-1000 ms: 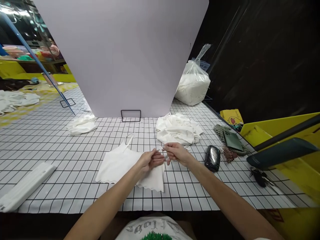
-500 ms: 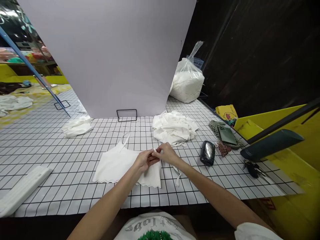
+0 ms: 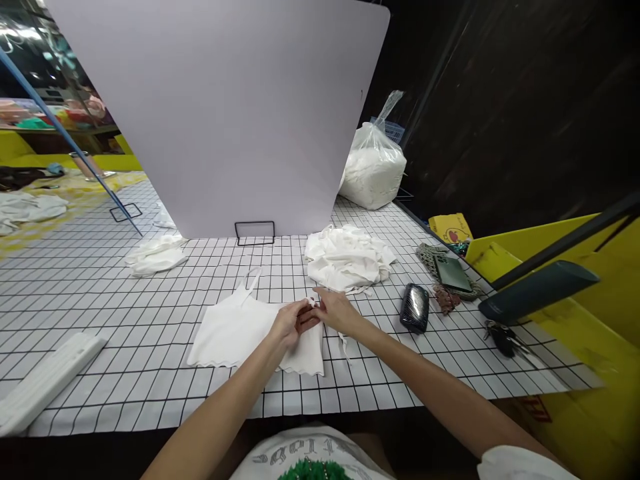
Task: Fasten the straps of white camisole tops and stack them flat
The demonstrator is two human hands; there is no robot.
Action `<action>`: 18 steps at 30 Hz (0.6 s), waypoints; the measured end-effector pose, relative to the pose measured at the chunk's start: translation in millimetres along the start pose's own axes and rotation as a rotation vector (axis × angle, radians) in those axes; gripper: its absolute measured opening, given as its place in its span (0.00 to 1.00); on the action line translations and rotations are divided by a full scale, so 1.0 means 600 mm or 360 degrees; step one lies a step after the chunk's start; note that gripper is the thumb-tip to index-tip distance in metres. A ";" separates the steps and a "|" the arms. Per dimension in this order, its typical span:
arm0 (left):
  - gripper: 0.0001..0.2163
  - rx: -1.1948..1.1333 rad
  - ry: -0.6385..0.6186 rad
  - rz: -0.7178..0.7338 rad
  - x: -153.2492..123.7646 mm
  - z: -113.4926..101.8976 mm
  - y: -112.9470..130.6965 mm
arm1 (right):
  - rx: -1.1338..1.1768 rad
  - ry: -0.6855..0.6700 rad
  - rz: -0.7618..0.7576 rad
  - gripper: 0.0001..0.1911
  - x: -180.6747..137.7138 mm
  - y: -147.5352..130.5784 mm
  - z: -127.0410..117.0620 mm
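Note:
A small white camisole top (image 3: 235,327) with a scalloped hem lies flat on the black-gridded white table (image 3: 100,313). One thin strap loops up at its far left corner. My left hand (image 3: 291,321) and my right hand (image 3: 336,311) meet at the top's right corner, both pinching the other thin white strap (image 3: 313,303) between their fingertips. A loose length of that strap hangs down beside my right wrist onto the table. A heap of white garments (image 3: 346,258) lies just beyond my right hand.
A tall grey board (image 3: 225,113) stands upright across the back. Also here are a smaller white pile (image 3: 155,255), a plastic bag of white cloth (image 3: 373,170), a black case (image 3: 415,307), a green phone (image 3: 453,273), keys (image 3: 505,337) and a white bar (image 3: 45,380).
My hands have come together at the top's right corner. The strap that was stretched between them a second ago is now bunched in both pinches, with its loose end trailing on the table.

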State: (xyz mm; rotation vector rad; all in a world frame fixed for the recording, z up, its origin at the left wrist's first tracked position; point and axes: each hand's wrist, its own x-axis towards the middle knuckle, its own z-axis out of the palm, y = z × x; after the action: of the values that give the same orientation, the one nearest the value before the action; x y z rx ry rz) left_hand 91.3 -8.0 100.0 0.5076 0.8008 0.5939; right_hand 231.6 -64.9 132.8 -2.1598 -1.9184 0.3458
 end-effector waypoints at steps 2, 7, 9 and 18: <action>0.05 0.0006 -0.0011 0.0012 -0.002 0.001 0.000 | -0.0009 -0.0005 0.0046 0.13 0.008 0.006 0.004; 0.04 0.0006 -0.0054 0.0022 -0.005 0.000 0.000 | -0.0086 0.0118 0.0136 0.11 0.000 0.034 -0.013; 0.04 0.0002 -0.0032 0.0027 -0.003 -0.001 0.000 | -0.0088 0.0159 0.0047 0.09 -0.002 0.025 -0.009; 0.05 -0.0032 0.0059 0.0066 0.000 0.000 -0.006 | 0.0515 0.0080 0.0011 0.20 -0.001 0.050 -0.006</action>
State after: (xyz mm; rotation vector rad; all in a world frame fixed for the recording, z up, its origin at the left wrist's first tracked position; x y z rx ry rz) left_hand 92.5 -10.4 98.0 0.4971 0.8201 0.6509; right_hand 260.7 -68.9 126.2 -1.9452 -1.6938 0.5557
